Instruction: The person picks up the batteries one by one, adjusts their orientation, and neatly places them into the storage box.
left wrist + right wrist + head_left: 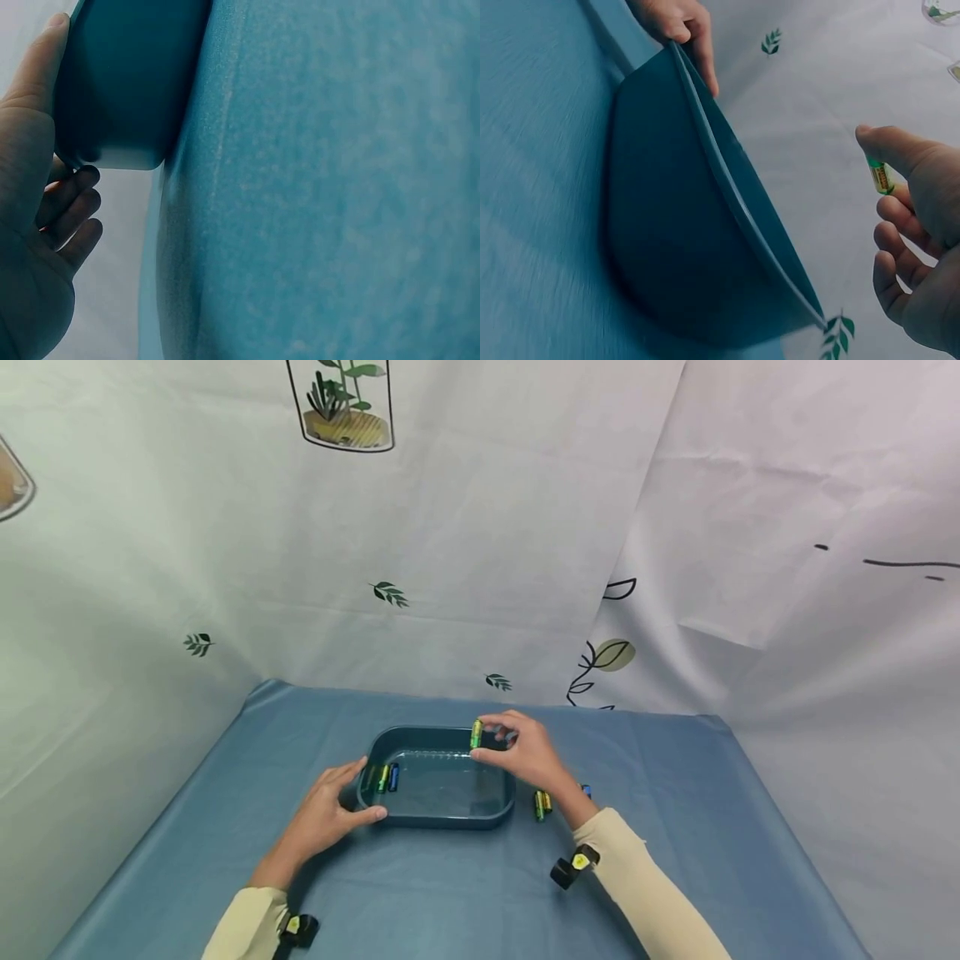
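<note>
A dark teal plastic tray (442, 822) sits on the blue-covered table. My left hand (324, 817) grips its left end, thumb at the front rim and fingers around the far corner; the left wrist view shows the hand against the tray's outer wall (124, 90). Above the tray's right part, my right hand (528, 753) pinches a green-and-yellow battery (476, 733) between thumb and forefinger, held roughly upright. The right wrist view shows that battery (881, 177) partly covered by the thumb. Inside the tray, at its left, lie a green-yellow battery (383, 778) and a blue battery (393, 777).
Right of the tray, a green-yellow battery (539, 806) and a yellowish battery (547, 801) lie side by side on the table. A blue battery (587, 791) shows partly behind the right forearm. A patterned white cloth (480, 568) hangs behind the table.
</note>
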A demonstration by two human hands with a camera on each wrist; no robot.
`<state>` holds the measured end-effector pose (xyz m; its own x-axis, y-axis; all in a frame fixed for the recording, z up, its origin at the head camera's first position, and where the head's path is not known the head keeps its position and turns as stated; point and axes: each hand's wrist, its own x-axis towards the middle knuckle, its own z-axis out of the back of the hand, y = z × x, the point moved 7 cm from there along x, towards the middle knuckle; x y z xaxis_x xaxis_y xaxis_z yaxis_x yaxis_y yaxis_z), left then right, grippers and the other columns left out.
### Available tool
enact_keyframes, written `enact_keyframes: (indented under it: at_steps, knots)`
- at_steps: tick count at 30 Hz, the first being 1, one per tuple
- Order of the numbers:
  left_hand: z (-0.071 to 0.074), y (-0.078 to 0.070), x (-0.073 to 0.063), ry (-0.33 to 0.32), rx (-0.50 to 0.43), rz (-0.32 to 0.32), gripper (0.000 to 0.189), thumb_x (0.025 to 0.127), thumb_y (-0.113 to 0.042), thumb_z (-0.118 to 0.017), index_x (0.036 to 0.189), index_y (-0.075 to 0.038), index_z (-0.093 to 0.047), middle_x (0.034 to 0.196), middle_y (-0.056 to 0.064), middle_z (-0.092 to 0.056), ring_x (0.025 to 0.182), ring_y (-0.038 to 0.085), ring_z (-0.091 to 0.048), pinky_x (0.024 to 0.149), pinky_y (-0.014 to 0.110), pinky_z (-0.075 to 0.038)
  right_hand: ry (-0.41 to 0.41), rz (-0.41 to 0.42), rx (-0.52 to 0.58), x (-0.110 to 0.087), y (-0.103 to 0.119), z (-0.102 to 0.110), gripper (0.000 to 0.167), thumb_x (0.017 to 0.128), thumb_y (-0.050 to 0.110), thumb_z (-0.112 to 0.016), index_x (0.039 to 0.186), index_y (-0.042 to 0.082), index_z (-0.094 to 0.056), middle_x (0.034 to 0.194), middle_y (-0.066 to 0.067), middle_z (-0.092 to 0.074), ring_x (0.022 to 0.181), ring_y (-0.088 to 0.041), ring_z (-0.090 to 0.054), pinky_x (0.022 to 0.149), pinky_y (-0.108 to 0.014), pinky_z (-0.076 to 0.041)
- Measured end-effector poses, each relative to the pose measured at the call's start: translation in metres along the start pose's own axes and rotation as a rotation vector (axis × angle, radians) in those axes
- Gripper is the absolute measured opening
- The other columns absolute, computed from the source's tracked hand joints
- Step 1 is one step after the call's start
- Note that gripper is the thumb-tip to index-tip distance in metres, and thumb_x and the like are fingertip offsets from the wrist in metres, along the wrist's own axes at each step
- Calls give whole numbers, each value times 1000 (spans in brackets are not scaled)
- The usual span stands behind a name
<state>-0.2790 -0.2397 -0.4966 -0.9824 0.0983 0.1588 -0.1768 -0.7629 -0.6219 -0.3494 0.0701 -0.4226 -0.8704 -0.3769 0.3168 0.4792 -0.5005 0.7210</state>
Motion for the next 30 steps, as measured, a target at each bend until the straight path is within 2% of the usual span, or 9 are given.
enact_keyframes:
  at_steps: [12,20,30]
  knots:
    - [1,0,-2,-8,-1,2,101,79,-49,-87,155,-1,-41,153,30,-42,137,49,-40,100,71,-41,132,10,11,28,12,-48,50,88,38,-82,133,20,-69,114,3,-66,94,-12,-59,77,-33,-52]
    - [0,0,0,4,-7,17,102,79,-50,-86,156,-1,-40,154,30,-41,137,49,-41,101,71,-40,200,0,26,36,17,-74,50,87,32,-84,132,16,-70,115,-5,-68,94,-16,-60,79,-30,-51]
    - [-1,2,3,24,5,28,102,80,-50,-86,157,-2,-39,154,29,-41,137,49,-40,100,71,-40,222,-64,44,37,13,-100,47,84,32,-87,127,18,-73,110,1,-69,84,-6,-58,71,-25,-51]
